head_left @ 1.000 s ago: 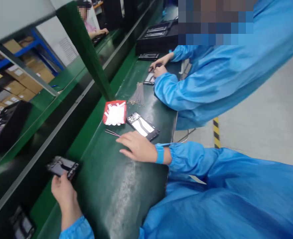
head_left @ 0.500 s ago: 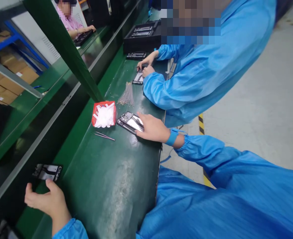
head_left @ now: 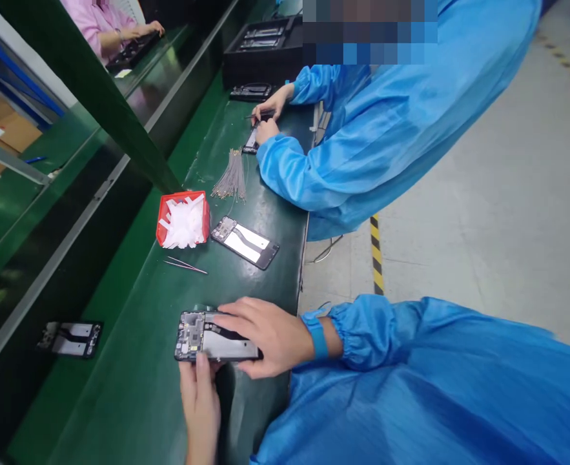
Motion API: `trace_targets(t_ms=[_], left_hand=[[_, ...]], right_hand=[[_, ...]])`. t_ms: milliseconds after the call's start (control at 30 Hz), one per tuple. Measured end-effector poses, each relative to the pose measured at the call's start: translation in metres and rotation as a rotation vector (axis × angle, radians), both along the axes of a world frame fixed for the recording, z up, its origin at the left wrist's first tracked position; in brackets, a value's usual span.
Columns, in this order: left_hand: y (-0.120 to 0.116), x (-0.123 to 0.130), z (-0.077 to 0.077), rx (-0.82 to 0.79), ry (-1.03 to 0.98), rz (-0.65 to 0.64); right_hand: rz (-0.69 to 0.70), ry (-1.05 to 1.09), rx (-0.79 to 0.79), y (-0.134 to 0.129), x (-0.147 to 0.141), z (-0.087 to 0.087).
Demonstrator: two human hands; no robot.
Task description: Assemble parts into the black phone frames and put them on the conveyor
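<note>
An opened phone (head_left: 229,349), its circuit board and silver battery area showing, is held over the green bench between my hands. My left hand (head_left: 200,394) pinches its near edge at the circuit-board end, thumb on top. Across the other end lies my right hand (head_left: 270,336), gripping the long sides, with a blue band on the wrist. A second opened phone (head_left: 246,242) rests on the bench beyond. Metal tweezers (head_left: 185,265) lie beside a red box (head_left: 160,223) filled with white strips.
Thin grey cables (head_left: 231,177) lie in a bundle farther up the bench. Another opened phone (head_left: 74,339) sits at the left by the rail. A co-worker's hands (head_left: 268,123) work at a phone near a black tray (head_left: 260,61). A green post (head_left: 115,123) slants over the bench.
My right hand has brought one phone from beside the red box toward me, leaving another there. My left hand has come rightward from near the left phone and taken the held phone's edge.
</note>
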State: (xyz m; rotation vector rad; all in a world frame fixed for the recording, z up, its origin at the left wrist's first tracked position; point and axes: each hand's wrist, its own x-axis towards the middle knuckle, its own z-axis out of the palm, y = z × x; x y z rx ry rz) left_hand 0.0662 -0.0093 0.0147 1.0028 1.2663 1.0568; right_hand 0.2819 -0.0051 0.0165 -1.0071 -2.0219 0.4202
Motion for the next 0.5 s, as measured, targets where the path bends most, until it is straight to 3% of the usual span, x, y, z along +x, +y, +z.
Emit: trace_targets(t_ms=[100,300,400,500], left_hand=[[0.005,0.004,0.004,-0.067,-0.019,0.188],[0.014,0.005,0.014,-0.073,-0.072,0.205],[0.014,0.006,0.015,-0.089,-0.079,0.188],[0.014,0.005,0.016,-0.103,-0.108,0.16]], right_hand=[[-0.03,0.019,0.048,0.015,0.011,0.002],[-0.572,-0.294,-0.071,0.066,0.08,0.012],[-0.604,-0.438,-0.155,0.078,0.091,0.001],[-0.604,-0.419,-0.199,0.081,0.091,-0.008]])
